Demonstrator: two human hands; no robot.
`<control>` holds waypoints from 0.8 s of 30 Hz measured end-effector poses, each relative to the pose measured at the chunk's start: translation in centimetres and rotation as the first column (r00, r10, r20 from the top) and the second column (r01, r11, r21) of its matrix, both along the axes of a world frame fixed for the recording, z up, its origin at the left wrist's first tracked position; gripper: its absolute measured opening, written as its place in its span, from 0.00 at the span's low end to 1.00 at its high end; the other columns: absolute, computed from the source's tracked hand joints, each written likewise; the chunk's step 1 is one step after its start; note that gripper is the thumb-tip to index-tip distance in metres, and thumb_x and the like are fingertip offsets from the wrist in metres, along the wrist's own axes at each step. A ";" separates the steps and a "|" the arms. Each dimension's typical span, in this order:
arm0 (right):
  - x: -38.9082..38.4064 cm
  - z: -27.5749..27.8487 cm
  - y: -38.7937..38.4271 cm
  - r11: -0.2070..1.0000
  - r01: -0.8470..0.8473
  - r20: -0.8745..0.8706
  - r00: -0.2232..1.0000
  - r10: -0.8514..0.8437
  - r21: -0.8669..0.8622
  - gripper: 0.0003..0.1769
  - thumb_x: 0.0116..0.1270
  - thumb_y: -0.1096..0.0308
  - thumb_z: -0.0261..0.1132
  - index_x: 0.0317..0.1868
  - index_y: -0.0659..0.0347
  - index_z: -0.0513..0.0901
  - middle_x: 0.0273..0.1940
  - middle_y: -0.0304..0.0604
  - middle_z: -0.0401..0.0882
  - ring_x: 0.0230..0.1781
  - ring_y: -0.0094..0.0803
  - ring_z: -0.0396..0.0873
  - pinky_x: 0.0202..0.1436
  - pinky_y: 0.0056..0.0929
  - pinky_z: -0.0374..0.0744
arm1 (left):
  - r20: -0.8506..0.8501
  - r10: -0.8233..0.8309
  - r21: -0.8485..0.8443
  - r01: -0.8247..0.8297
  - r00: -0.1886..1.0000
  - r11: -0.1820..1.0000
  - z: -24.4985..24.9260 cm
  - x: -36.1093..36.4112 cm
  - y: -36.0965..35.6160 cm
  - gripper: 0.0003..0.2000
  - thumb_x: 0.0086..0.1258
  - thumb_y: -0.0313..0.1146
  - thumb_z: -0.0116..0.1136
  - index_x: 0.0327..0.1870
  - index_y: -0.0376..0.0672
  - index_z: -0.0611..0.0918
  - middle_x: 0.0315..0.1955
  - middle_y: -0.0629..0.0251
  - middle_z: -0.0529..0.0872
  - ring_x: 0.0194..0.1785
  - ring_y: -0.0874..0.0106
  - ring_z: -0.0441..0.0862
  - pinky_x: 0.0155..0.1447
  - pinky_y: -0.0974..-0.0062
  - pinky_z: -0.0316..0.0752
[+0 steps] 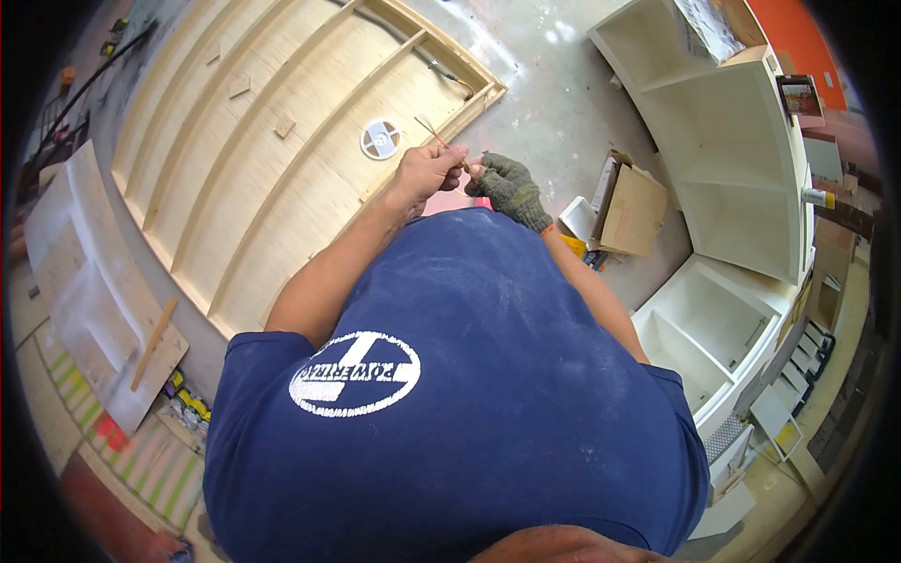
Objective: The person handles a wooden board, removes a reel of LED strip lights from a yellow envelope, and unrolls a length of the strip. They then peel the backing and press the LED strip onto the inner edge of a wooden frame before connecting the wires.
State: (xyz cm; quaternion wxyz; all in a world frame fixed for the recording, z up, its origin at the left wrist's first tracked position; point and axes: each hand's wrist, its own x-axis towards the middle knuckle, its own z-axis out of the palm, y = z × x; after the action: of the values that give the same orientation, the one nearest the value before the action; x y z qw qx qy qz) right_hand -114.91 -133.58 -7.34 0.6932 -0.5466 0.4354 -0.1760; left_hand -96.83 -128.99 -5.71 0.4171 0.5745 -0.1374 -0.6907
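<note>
My bare left hand (427,175) is closed, thumb and fingers pinching a thin wire (435,133) whose split ends point up and away from me. Close beside it, my right hand (511,190) wears a dark green knitted fingerless glove. Its fingertips are pressed together near the lower end of the wire, and what lies between them is too small to make out clearly. A white reel (380,139) rests on the plywood of a large ribbed wooden panel (310,131), just beyond my left hand.
A dark cable (441,70) runs inside the panel's far corner. To the right stand white cabinets (718,122) and an open cardboard box (633,211) on the grey floor. Boards with plastic film (94,281) lie at left.
</note>
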 end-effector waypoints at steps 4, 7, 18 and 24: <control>0.2 0.5 0.3 0.985 -0.005 -0.043 0.999 -0.003 -0.172 0.14 0.68 0.58 0.64 0.39 0.62 0.83 0.28 0.41 0.82 0.29 0.25 0.80 0.35 0.29 0.78 | -0.040 0.001 -0.013 -0.002 0.999 1.000 -0.2 0.1 0.3 0.13 0.70 0.40 0.63 0.31 0.40 0.81 0.25 0.67 0.82 0.27 0.78 0.79 0.35 0.81 0.77; 0.4 1.1 0.4 0.952 0.007 -0.095 0.995 -0.037 -0.305 0.12 0.67 0.60 0.64 0.40 0.61 0.83 0.29 0.43 0.83 0.30 0.28 0.80 0.37 0.31 0.78 | -0.018 0.052 -0.031 -0.053 0.998 0.998 0.3 0.1 0.2 0.11 0.72 0.38 0.62 0.33 0.39 0.80 0.26 0.66 0.83 0.28 0.77 0.80 0.37 0.79 0.79; 0.8 1.8 0.9 0.799 0.131 -0.131 0.959 -0.253 -0.586 0.14 0.65 0.57 0.64 0.42 0.58 0.85 0.34 0.44 0.86 0.36 0.38 0.84 0.40 0.37 0.80 | -0.040 0.106 -0.075 -0.109 0.994 0.991 1.5 0.2 0.3 0.09 0.69 0.34 0.65 0.32 0.41 0.79 0.27 0.66 0.84 0.29 0.76 0.82 0.39 0.78 0.81; 0.4 3.6 0.0 0.899 -0.142 -0.281 0.960 0.023 -0.414 0.13 0.65 0.58 0.64 0.43 0.57 0.86 0.33 0.46 0.86 0.34 0.38 0.84 0.39 0.37 0.80 | -0.045 0.080 -0.095 -0.084 0.996 0.992 1.4 0.0 0.3 0.09 0.68 0.33 0.66 0.31 0.40 0.79 0.26 0.66 0.83 0.32 0.75 0.84 0.40 0.78 0.81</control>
State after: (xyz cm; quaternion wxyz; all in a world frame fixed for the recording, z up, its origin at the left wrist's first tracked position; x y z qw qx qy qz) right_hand -114.56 -133.54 -3.70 0.4969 -0.7228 0.4520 -0.1621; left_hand -96.80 -128.72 -4.31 0.4753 0.5445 -0.1386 -0.6770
